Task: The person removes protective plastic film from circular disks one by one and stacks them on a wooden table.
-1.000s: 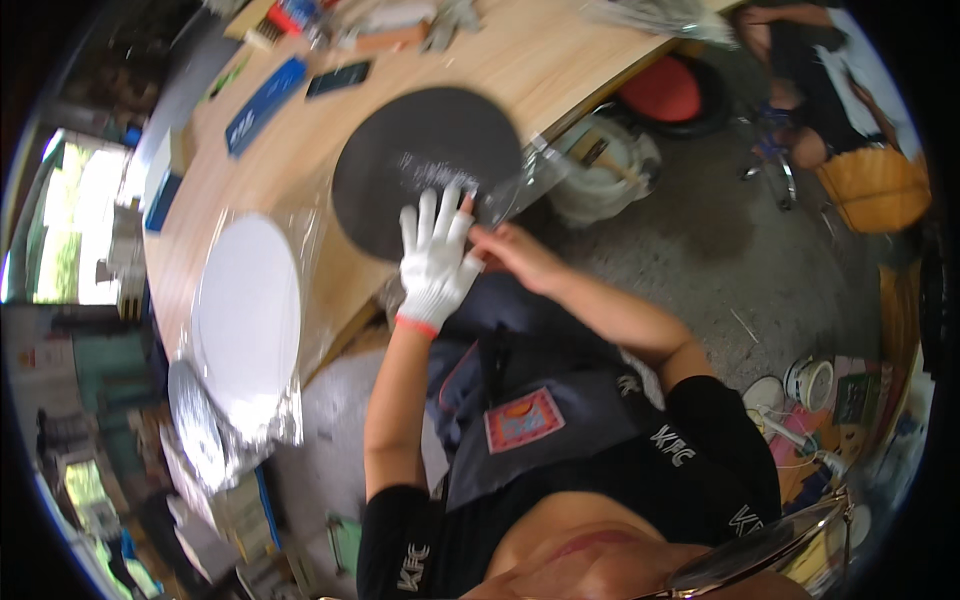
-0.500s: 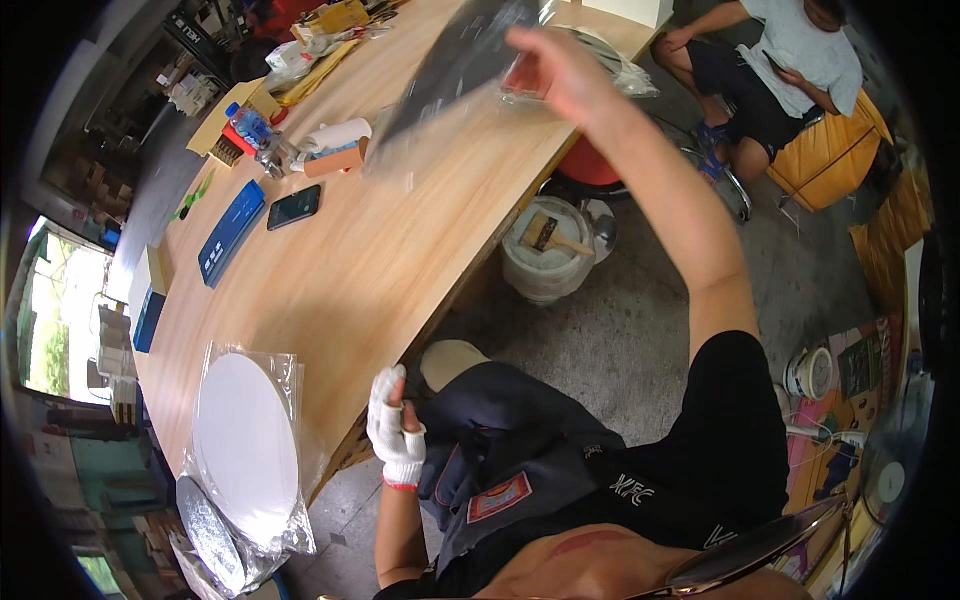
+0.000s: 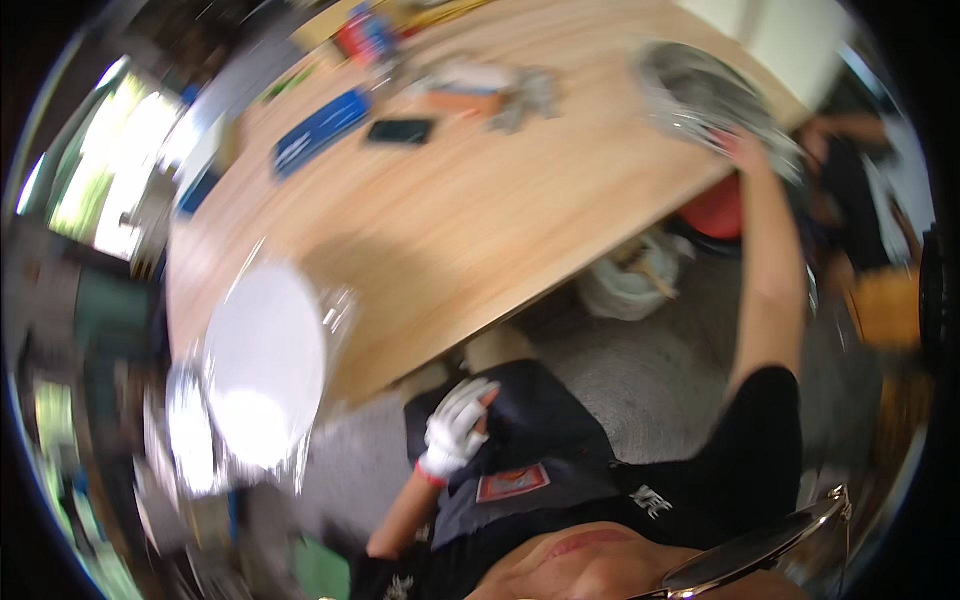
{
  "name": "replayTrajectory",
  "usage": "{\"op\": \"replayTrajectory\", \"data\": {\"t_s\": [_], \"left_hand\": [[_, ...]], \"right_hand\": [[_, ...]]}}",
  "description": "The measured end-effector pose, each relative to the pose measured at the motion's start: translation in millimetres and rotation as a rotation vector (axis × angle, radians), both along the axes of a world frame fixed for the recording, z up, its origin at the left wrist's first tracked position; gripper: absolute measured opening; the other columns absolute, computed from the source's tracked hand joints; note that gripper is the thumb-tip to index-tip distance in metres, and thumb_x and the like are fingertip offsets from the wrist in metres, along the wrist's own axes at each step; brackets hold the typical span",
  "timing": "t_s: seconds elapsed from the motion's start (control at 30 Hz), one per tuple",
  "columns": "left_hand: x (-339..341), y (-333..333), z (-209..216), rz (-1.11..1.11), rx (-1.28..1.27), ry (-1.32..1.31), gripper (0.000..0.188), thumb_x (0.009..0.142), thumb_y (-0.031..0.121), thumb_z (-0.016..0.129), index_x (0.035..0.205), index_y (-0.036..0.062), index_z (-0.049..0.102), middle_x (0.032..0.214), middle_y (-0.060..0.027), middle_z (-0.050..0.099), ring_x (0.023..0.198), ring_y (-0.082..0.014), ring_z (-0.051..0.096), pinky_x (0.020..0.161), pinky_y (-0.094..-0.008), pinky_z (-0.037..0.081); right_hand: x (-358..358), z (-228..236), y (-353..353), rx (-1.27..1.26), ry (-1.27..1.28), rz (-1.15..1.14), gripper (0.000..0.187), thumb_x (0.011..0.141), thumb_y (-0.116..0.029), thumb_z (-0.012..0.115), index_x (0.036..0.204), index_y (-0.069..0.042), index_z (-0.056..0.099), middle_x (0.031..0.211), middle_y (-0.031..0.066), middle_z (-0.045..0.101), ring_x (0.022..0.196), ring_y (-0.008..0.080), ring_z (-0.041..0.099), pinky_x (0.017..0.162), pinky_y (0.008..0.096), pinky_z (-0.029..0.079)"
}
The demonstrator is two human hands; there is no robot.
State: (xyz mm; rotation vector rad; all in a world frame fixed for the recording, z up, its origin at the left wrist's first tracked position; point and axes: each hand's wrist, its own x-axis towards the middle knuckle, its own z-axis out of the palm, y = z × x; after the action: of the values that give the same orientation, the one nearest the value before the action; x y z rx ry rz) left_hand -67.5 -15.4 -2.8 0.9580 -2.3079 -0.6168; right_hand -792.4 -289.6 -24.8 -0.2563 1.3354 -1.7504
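My right hand [image 3: 742, 152], bare and blurred, reaches to the near edge of a dark round disc in clear plastic film [image 3: 705, 90] on the far right of the table. Whether its fingers grip the disc's wrapping or only touch it, I cannot tell. My left hand [image 3: 458, 428] wears a white glove with some fingertips bare. Holding nothing, it hovers over my lap with its fingers loosely bent and apart. At the table's near left lies a large white oval disc in clear film [image 3: 268, 350], and beside it a smaller shiny wrapped piece [image 3: 190, 425].
On the wooden table [image 3: 480, 230] are a blue box [image 3: 320, 132], a dark phone [image 3: 400, 131], an orange-brown roll [image 3: 463, 101] and a bottle [image 3: 370, 35]. A white bucket [image 3: 630, 280] and a red stool [image 3: 715, 210] stand by the table edge. A person [image 3: 860, 190] sits at right.
My right hand has brought the dark sheet-like piece from above the table to the far right end. The view has turned, and my left hand has shifted over my lap.
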Motion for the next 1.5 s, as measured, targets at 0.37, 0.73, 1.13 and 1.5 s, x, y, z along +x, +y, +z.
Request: {"op": "replayTrajectory", "data": {"t_s": [0.37,0.73,1.13,1.5], "left_hand": [[42,19,73,0.038,-0.32,0.052,0.031,0.083,0.01,0.06,0.112,0.0035,0.068,0.121,-0.0132,0.066,0.114,-0.034,0.062,0.1,-0.0502,0.048],[198,-56,158,0.455,-0.185,-0.417,0.031,0.089,0.01,0.064,0.119,0.0134,0.068,0.136,-0.008,0.06,0.129,-0.0321,0.05,0.109,-0.0436,0.038],[226,-86,117,0.503,-0.159,-0.503,0.052,0.1,0.051,0.044,0.144,0.0257,0.05,0.156,-0.0074,0.035,0.144,-0.0332,0.028,0.119,-0.0505,0.02],[240,-97,118,0.44,-0.144,-0.442,0.053,0.096,0.051,0.053,0.143,0.0264,0.053,0.155,-0.0095,0.037,0.145,-0.0339,0.028,0.12,-0.0514,0.016]], "right_hand": [[140,64,94,0.152,0.897,0.312,0.055,0.099,-0.046,0.055,0.127,0.001,0.059,0.11,0.0173,0.068,0.085,0.0213,0.066,0.068,0.0267,0.053],[645,135,89,-0.065,1.393,1.092,0.041,0.09,-0.046,0.07,0.094,-0.005,0.068,0.083,0.0059,0.071,0.075,0.015,0.065,0.069,0.0289,0.049],[667,124,93,-1.005,1.783,0.221,0.016,0.087,-0.024,0.071,0.079,-0.011,0.067,0.074,0.0013,0.066,0.067,0.0239,0.063,0.058,0.036,0.047],[658,123,139,-0.999,1.394,0.28,0.018,0.087,-0.01,0.073,0.104,-0.009,0.069,0.11,0.008,0.068,0.105,0.0242,0.062,0.09,0.034,0.05]]}}
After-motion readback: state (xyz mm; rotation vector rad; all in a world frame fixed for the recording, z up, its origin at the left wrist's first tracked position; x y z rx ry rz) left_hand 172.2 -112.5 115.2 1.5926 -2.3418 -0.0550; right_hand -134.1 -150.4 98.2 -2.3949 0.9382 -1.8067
